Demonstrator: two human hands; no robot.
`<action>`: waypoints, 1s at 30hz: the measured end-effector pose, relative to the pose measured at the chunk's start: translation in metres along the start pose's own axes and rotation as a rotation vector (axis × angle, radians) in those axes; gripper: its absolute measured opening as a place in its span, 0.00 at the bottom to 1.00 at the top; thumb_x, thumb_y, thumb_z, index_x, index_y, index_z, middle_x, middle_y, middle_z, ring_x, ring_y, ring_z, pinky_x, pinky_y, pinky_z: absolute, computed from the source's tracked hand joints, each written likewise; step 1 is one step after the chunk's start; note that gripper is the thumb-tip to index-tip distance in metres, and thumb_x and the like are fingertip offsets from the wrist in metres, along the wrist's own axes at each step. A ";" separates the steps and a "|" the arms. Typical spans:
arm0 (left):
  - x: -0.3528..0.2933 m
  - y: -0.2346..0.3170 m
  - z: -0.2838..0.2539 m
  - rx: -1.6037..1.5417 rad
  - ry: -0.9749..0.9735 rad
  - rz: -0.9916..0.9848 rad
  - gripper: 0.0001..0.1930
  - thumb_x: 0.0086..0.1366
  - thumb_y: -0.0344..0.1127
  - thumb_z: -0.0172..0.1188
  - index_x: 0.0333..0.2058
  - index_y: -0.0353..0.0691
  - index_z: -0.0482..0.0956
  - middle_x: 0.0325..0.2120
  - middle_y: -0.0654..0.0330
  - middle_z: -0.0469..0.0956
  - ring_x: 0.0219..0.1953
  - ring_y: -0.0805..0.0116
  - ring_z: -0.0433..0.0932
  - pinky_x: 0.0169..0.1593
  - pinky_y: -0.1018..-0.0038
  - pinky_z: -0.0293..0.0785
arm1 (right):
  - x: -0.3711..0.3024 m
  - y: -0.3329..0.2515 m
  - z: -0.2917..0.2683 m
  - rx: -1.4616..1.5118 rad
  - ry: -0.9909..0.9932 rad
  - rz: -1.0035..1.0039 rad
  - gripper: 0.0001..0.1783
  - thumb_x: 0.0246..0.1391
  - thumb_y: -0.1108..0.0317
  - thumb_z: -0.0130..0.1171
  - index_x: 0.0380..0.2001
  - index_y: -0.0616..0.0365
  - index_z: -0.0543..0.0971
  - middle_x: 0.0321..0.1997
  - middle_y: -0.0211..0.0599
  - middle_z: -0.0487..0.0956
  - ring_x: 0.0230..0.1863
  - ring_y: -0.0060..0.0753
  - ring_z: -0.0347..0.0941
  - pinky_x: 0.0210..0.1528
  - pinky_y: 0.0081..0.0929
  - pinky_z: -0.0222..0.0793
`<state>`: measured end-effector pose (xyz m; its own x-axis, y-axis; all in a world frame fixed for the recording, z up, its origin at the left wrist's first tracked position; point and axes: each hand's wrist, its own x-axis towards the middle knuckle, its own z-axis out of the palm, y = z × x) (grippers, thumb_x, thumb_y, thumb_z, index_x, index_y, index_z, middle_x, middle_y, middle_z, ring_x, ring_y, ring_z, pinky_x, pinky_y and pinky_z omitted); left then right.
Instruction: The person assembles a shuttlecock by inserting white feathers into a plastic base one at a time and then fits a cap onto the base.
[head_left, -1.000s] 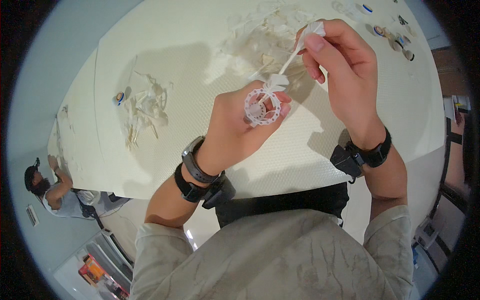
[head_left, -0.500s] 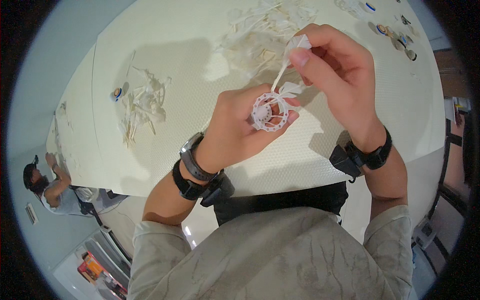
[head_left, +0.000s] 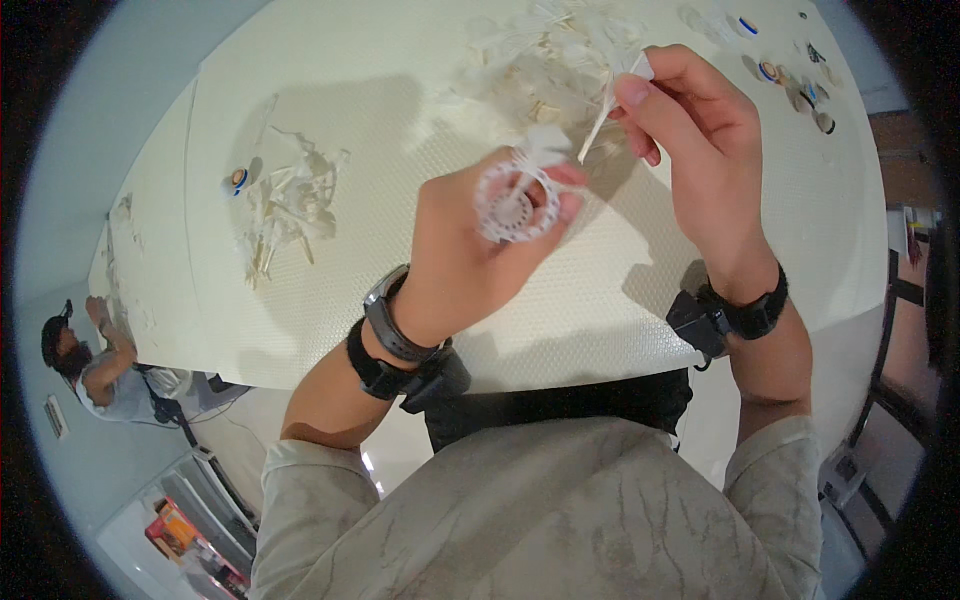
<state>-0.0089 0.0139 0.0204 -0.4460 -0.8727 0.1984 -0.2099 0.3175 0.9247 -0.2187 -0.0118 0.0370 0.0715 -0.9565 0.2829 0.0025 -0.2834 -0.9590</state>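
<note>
A white ring-shaped plastic frame [head_left: 484,215], pierced with holes around its rim, sits in my left hand [head_left: 450,235], whose fingers wrap around it. From its far side sticks a white feather [head_left: 547,147], slightly blurred. My right hand [head_left: 712,150] pinches another white feather [head_left: 598,128] between thumb and fingers. That one's shaft points down toward the frame, its tip apart from the rim. Beyond my hands lies a loose pile of white feathers [head_left: 545,55].
A smaller heap of white feathers [head_left: 295,200] lies to the left on the pale textured table [head_left: 380,130], with a small round cap [head_left: 239,178] beside it. Several small round pieces [head_left: 824,122] are at the far right. Another person [head_left: 100,365] sits at the far left edge.
The feather in my right hand has come away from the frame's rim, up and to the right. My left hand has shifted slightly left and tilted the frame.
</note>
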 end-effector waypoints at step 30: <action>0.003 -0.004 0.001 0.199 -0.004 0.047 0.10 0.59 0.31 0.71 0.30 0.36 0.77 0.19 0.61 0.75 0.22 0.77 0.70 0.30 0.78 0.71 | 0.003 -0.009 -0.003 -0.381 -0.396 -0.319 0.08 0.45 0.81 0.67 0.31 0.62 0.82 0.46 0.37 0.78 0.40 0.31 0.74 0.45 0.26 0.69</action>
<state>-0.0098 0.0107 0.0172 -0.4627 -0.8538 0.2386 -0.3560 0.4254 0.8321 -0.2214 -0.0125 0.0462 0.4897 -0.7435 0.4553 -0.2655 -0.6246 -0.7344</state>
